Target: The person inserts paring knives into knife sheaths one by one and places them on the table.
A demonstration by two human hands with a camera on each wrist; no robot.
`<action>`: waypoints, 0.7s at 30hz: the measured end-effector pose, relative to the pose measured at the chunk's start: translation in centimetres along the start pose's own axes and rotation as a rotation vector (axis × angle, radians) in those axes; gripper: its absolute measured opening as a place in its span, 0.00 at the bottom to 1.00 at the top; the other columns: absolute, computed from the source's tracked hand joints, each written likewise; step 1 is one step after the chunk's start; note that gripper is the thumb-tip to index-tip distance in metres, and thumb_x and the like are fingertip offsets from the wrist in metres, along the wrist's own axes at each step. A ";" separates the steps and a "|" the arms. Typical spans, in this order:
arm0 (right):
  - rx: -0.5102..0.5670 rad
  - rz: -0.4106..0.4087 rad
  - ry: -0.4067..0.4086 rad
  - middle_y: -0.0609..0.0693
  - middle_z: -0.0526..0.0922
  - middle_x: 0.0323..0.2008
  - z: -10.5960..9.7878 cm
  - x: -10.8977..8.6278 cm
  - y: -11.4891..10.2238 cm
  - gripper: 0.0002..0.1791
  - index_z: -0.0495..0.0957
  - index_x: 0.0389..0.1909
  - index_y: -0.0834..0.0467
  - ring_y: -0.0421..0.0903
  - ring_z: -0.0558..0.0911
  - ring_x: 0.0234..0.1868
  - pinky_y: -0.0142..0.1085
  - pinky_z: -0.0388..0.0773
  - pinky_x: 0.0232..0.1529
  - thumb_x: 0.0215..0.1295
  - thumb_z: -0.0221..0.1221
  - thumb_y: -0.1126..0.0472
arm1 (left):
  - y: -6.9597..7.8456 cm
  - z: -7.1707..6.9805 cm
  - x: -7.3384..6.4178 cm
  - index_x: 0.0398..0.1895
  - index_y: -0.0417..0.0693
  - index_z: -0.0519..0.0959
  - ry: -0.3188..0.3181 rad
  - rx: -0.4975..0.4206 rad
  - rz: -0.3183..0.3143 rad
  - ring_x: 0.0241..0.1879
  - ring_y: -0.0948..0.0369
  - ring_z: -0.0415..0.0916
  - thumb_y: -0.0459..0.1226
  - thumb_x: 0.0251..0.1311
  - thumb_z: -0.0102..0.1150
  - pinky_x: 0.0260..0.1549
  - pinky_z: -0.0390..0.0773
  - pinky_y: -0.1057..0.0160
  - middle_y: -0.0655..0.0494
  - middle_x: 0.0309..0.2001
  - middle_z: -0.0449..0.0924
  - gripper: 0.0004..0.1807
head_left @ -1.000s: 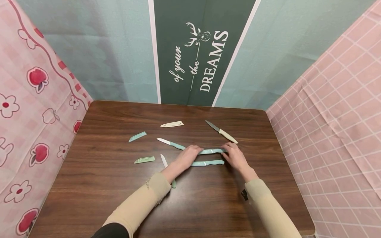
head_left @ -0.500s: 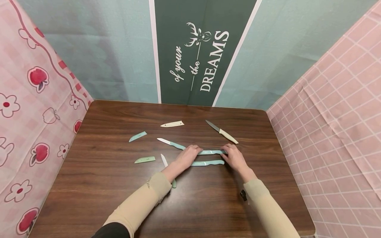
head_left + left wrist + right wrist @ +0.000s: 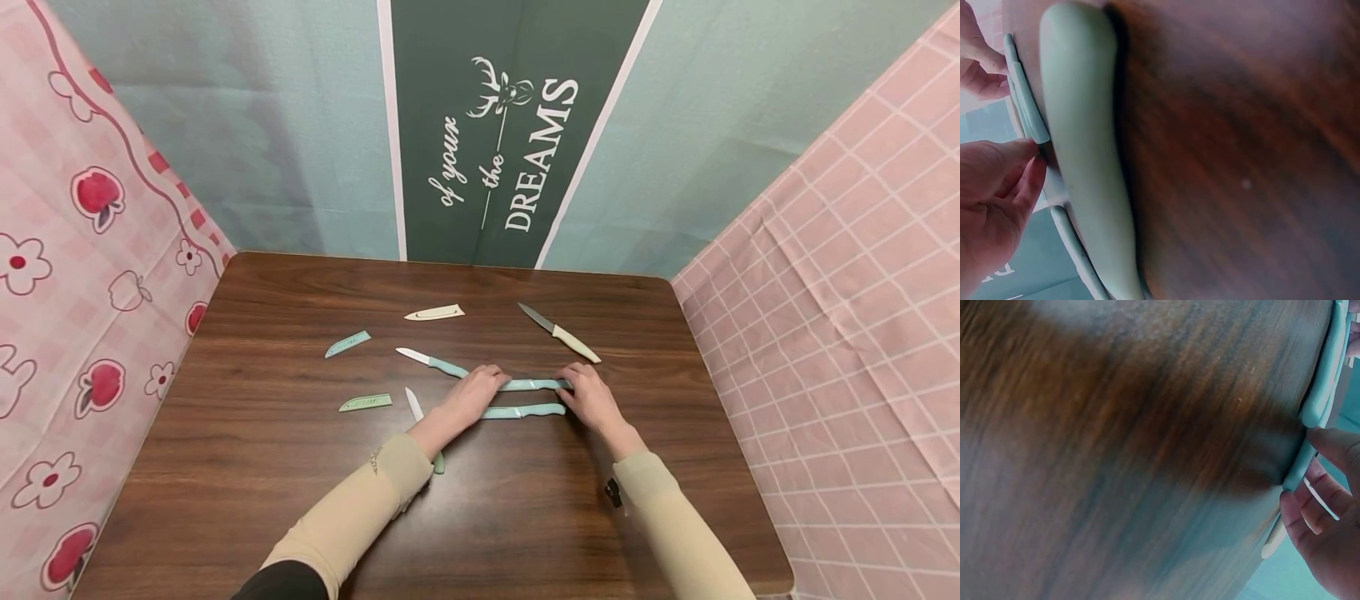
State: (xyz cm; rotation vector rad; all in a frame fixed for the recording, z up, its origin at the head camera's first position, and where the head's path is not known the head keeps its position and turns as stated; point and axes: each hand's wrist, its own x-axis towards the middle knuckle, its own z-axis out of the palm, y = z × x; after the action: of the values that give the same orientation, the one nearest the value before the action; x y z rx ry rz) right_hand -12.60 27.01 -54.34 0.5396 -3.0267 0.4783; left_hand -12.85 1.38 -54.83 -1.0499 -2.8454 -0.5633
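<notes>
From my remote station I list:

Item: far sheathed knife [image 3: 529,385], light blue, lying left to right across the middle of the table [image 3: 525,533], sheath to the left, handle to the right.

Item: left hand [image 3: 476,393], thumb and fingertips pinching the left end of that knife; the contact itself is partly covered in my views.

Item: right hand [image 3: 591,396], thumb on the near side of its handle, fingers curled behind, gripping.

Change: against a second ago, I find this knife's right end slightly nearer, the right hand with it; the left hand looks unmoved.

Item: near sheathed knife [image 3: 523,412], light blue, just nearer and roughly parallel, left end hidden by the left hand.

Item: bare blue knife [image 3: 442,365], white blade pointing left, handle running up to the left hand.

Item: green knife [image 3: 414,403], white blade pointing far, its middle hidden under the left forearm.

Item: cream knife [image 3: 558,333], grey blade, far of the right hand.

Items, to the left: blue sheath [image 3: 347,344], green sheath [image 3: 366,403]; white sheath [image 3: 435,313] farther off. All unchanged.
</notes>
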 end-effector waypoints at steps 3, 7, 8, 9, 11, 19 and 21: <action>0.002 -0.003 0.003 0.58 0.83 0.47 0.1 0.0 0.0 0.12 0.83 0.45 0.60 0.57 0.79 0.51 0.53 0.80 0.48 0.61 0.67 0.64 | -0.1 0.0 -0.1 0.55 0.46 0.82 0.001 -0.006 -0.004 0.50 0.55 0.81 0.32 0.69 0.51 0.52 0.81 0.61 0.51 0.50 0.83 0.16; -0.009 -0.009 0.022 0.58 0.82 0.48 0.0 -0.1 -0.2 0.12 0.84 0.45 0.60 0.57 0.78 0.51 0.53 0.80 0.48 0.60 0.68 0.65 | -0.2 -0.3 -0.3 0.57 0.44 0.81 0.007 -0.020 -0.011 0.53 0.54 0.80 0.32 0.70 0.52 0.55 0.80 0.60 0.51 0.52 0.83 0.16; -0.016 -0.014 0.032 0.59 0.82 0.48 0.0 -0.1 -0.2 0.13 0.84 0.46 0.60 0.58 0.78 0.51 0.53 0.80 0.48 0.60 0.68 0.65 | -0.2 -0.5 -0.4 0.57 0.44 0.80 0.016 -0.024 -0.011 0.53 0.54 0.80 0.31 0.69 0.53 0.56 0.79 0.60 0.51 0.52 0.83 0.16; -0.019 -0.020 0.046 0.59 0.82 0.48 0.0 -0.1 -0.4 0.13 0.84 0.46 0.60 0.58 0.78 0.51 0.53 0.80 0.48 0.59 0.68 0.66 | -0.3 -0.6 -0.5 0.58 0.43 0.80 0.026 -0.030 -0.012 0.54 0.54 0.80 0.30 0.69 0.54 0.57 0.79 0.60 0.50 0.53 0.83 0.16; -0.019 -0.029 0.079 0.60 0.81 0.47 -0.1 -0.1 -0.7 0.13 0.84 0.45 0.61 0.59 0.77 0.51 0.54 0.79 0.47 0.58 0.69 0.67 | -0.4 -1.0 -0.7 0.58 0.43 0.80 0.044 -0.053 -0.011 0.55 0.53 0.80 0.28 0.67 0.56 0.58 0.78 0.59 0.49 0.53 0.83 0.17; -0.003 -0.076 0.198 0.60 0.82 0.46 -0.2 0.5 -2.8 0.13 0.83 0.45 0.63 0.61 0.78 0.50 0.54 0.77 0.52 0.57 0.67 0.68 | -1.4 -2.9 -2.5 0.57 0.41 0.80 0.081 -0.153 -0.054 0.57 0.49 0.79 0.30 0.63 0.62 0.58 0.78 0.53 0.45 0.55 0.82 0.18; 0.001 -0.094 0.208 0.60 0.82 0.46 -0.2 0.7 -3.6 0.13 0.83 0.44 0.63 0.60 0.79 0.49 0.54 0.77 0.52 0.57 0.67 0.67 | -1.8 -3.6 -3.1 0.56 0.41 0.81 0.095 -0.158 -0.067 0.56 0.49 0.79 0.30 0.63 0.62 0.58 0.78 0.52 0.45 0.55 0.83 0.17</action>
State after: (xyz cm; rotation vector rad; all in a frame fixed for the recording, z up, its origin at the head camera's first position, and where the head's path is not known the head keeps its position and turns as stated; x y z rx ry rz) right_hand -12.03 23.64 -53.04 0.5893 -2.7905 0.4973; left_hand -11.86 -3.12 -52.65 -0.9232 -2.7994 -0.8326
